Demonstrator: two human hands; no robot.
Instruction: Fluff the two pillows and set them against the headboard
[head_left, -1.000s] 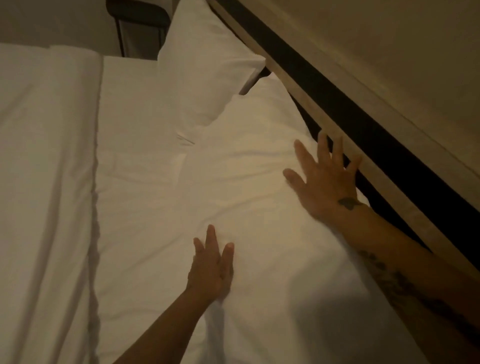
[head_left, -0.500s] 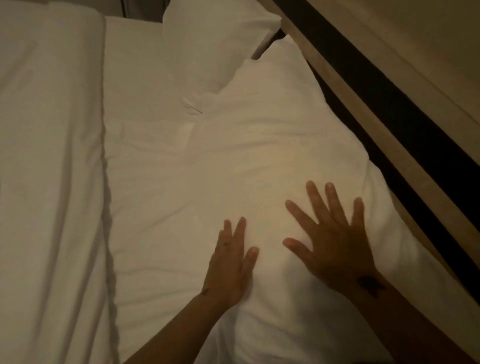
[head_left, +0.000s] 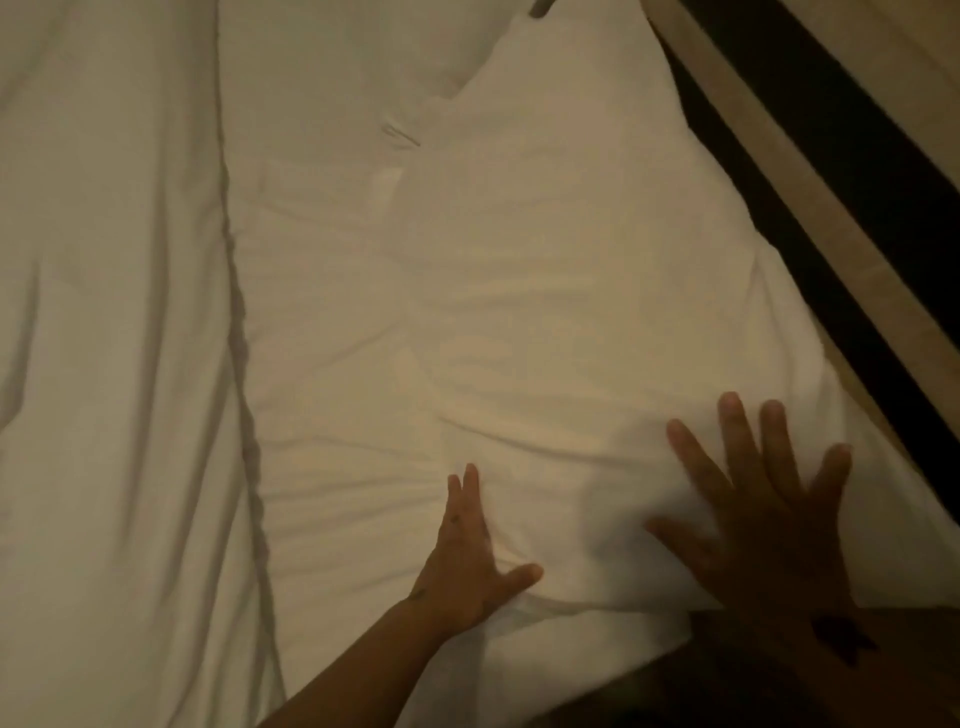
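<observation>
I count two hands, both flat with fingers spread, gripping nothing: my left hand (head_left: 470, 558) at 6 o'clock presses the near pillow (head_left: 561, 322), my right hand (head_left: 763, 525) at 5 o'clock lies on its near end. That pillow runs toward 12 o'clock beside the headboard (head_left: 810, 171). A second pillow (head_left: 363, 67) lies at 12 o'clock, touching it. The duvet (head_left: 104, 338) covers 9 o'clock.

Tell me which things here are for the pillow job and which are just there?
For the job:
near pillow
far pillow
headboard
left hand, flat
right hand, fingers spread

Just there:
folded duvet
bed sheet
</observation>
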